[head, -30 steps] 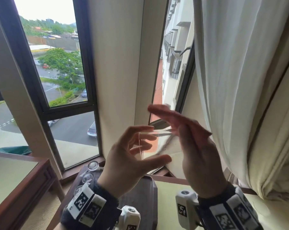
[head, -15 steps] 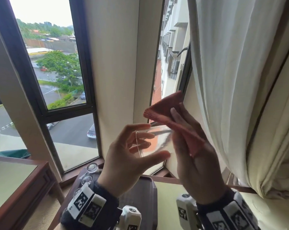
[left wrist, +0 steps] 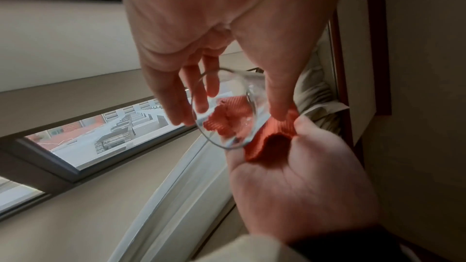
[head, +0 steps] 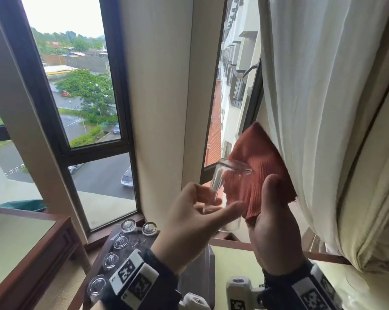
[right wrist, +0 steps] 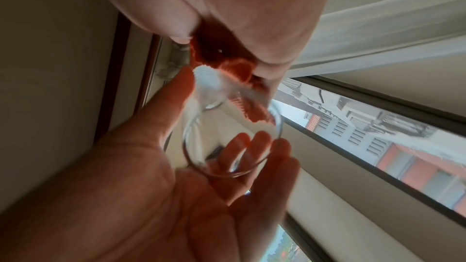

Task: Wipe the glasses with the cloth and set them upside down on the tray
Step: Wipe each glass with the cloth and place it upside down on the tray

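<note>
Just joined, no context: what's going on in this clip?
A person is wiping a clear glass by a window. The left hand holds the glass up, tilted, fingers curled round it. The right hand holds a red cloth against it, some cloth tucked inside. Below, a dark tray carries five more glasses.

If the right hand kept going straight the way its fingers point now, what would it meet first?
The right hand points up and away, its fingers behind the red cloth it grips. Beyond that, the white curtain looks like the first thing in line, probably before the window frame, though depth is hard to judge.
</note>
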A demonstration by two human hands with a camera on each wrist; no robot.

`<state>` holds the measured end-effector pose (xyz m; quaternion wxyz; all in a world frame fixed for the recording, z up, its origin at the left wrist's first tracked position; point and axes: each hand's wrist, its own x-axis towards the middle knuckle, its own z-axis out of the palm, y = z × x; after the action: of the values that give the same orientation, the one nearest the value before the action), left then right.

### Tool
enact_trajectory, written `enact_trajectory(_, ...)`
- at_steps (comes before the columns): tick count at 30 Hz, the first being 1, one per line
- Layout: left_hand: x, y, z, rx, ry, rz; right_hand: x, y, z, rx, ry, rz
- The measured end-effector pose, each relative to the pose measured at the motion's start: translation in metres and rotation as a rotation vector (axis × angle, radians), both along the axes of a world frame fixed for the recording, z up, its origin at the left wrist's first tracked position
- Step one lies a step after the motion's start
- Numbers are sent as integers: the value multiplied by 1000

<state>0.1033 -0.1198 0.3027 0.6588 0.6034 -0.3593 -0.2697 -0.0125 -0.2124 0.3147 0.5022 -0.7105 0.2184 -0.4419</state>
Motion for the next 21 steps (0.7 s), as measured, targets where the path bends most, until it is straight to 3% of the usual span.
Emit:
enact_trajectory(1, -1, 0, -3, 20, 0, -7, -2, 4, 10, 40, -114, 48)
enact_trajectory(2, -2, 0, -5, 26, 10, -13, -4, 8, 11, -51, -136, -43)
enact_trajectory(4, -2, -2, -8, 17, 55, -39, -6, 10, 16, 153, -12, 42)
enact_trajectory(5, -2, -3, -7, 10, 94, -56, -4, 11, 18, 104, -31, 68)
enact_trajectory(9, 4, -2, 4, -49, 311, -84, 2, 10, 3, -421, -127, 145)
enact_trajectory(14, 18, -2, 25, -271, 611, -123, 7, 13, -34, -810, 160, -67)
enact_trajectory(17, 23, 0, 30, -306, 582, -213, 9, 17, -43, -1035, 394, -202)
enact_trajectory(21, 26, 1, 23, -284, 425, -150, 7, 19, -40, -983, 478, -294)
